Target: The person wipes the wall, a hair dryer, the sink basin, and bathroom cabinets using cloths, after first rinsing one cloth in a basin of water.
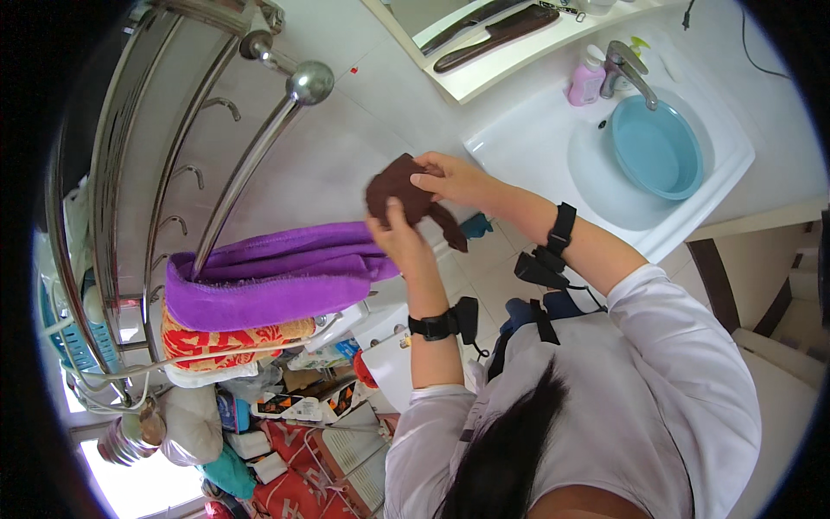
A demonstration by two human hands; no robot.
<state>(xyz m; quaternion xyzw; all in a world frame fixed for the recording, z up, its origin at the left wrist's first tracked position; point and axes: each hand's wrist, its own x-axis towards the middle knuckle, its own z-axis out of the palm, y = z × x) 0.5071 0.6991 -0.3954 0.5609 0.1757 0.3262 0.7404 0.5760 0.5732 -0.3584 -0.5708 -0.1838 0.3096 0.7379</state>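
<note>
A dark brown cloth (399,188) is bunched between both hands, with one end hanging down on its right side. My left hand (401,237) grips its lower edge, thumb over the fabric. My right hand (447,178) pinches its upper right edge. Just below and left of the cloth, a purple towel (272,279) hangs over a metal rail (249,178). To the right, a light blue plastic basin (655,149) rests in the white washbasin (538,146) under the faucet (629,71).
A shelf (480,81) holding a dark comb (499,39) is above the washbasin. Beside the faucet stands a pink bottle (587,78). A red-and-gold towel (227,340) hangs below the purple one. Bags and boxes (285,407) crowd the lower left. A metal rack with hooks runs along the left.
</note>
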